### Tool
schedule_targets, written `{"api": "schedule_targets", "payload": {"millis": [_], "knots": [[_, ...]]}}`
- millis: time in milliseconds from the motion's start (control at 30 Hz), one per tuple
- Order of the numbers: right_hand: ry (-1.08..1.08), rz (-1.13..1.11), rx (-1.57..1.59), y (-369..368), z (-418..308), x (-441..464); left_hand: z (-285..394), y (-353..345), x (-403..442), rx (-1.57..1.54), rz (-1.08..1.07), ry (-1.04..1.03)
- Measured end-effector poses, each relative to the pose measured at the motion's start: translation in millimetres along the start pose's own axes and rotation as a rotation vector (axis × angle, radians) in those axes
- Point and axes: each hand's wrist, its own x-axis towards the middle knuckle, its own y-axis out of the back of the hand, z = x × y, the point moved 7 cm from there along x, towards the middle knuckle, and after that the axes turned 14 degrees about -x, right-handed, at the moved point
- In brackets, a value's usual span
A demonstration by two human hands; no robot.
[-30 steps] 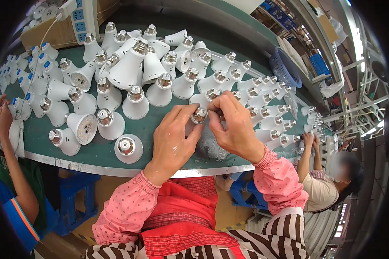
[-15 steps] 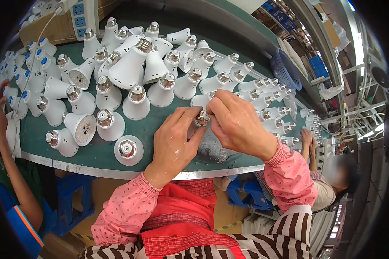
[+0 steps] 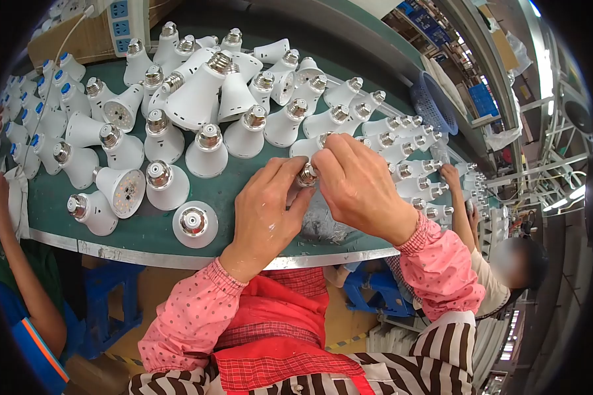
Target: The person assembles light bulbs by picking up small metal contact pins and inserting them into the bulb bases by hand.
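Note:
In the head view, my left hand [image 3: 268,210] is closed around a white light bulb [image 3: 306,175] with a silver screw base, its thumb and fingers on either side. Most of that bulb's body is hidden by the hand. Just above and right of the base, my right hand [image 3: 359,187] is closed in a pinch. Whatever its fingertips hold is too small or too covered to name. A pile of small wire clippings [image 3: 323,224] lies on the green table below both hands. The nearest standing bulb [image 3: 196,224] is left of my left hand.
Many white bulbs [image 3: 207,151] crowd the green table [image 3: 244,184], some with blue caps [image 3: 36,139] at the left. A power strip [image 3: 120,26] and a blue basket [image 3: 435,105] are at the back. Co-workers' hands [image 3: 451,176] are at both sides.
My two hands keep nearly the same grip on the bulb. The co-worker at right has stretched a hand out toward the bulbs; the left co-worker's hand is lower.

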Motion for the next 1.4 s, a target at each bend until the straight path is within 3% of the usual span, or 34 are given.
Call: {"api": "schedule_targets", "payload": {"millis": [200, 400, 600, 800, 867, 1067, 1167, 1400], "knots": [[-0.091, -0.042, 0.106, -7.2, 7.6, -4.4, -0.3, -0.1, -0.4, 0.014, 0.01, -0.028], [0.076, -0.056, -0.051, -2.4, -0.8, 2.4, -1.2, -0.6, -1.7, 0.0, -0.002, -0.012], [-0.166, -0.003, 0.215, -11.2, 15.7, -13.8, -4.6, -1.2, -2.3, 0.029, -0.014, -0.002], [-0.747, -0.194, 1.003, -39.4, 34.5, -36.4, -4.4, 0.1, -3.3, 0.058, -0.008, -0.013], [-0.769, -0.229, 1.092, -41.6, 33.6, -35.8, -1.5, 1.1, -2.1, 0.083, 0.021, -0.071], [-0.828, -0.235, 1.266, -55.1, 33.9, -34.0, -7.0, -0.9, -2.9, 0.043, -0.042, 0.038], [-0.897, -0.274, 1.338, -59.8, 34.2, -34.7, -3.7, 0.5, -2.2, 0.087, 0.011, -0.078], [-0.92, -0.326, 1.436, -65.1, 35.2, -34.9, -1.5, -1.8, -2.0, 0.048, -0.025, 0.005]]}}
